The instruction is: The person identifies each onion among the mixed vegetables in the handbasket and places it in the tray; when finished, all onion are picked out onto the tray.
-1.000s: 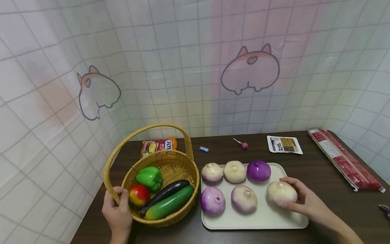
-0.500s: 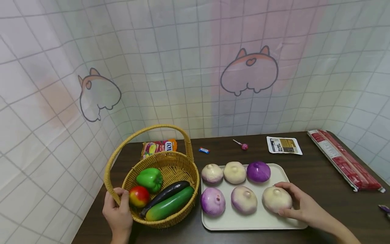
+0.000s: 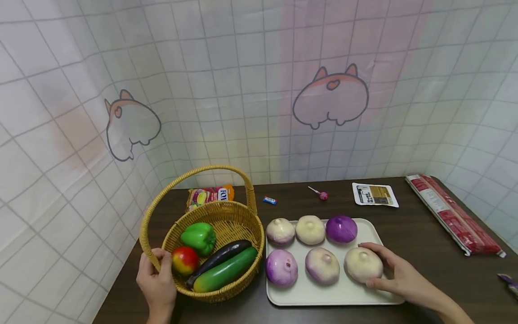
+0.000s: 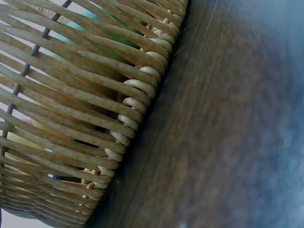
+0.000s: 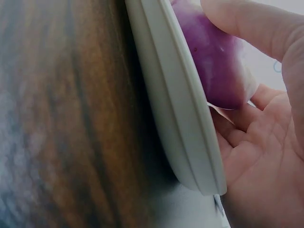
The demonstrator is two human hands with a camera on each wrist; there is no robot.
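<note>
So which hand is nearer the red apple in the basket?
Left. The left hand grips the basket rim right beside the red apple; the right hand is across the tray, holding a pale onion.

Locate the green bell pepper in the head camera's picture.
The green bell pepper lies in the wicker basket at lower left, just above the red apple and left of the dark eggplant.

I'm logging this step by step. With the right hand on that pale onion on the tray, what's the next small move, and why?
Probably let go and draw the right hand back: the pale onion already sits on the tray, completing the front row beside two others. The left hand holds the basket.
</note>
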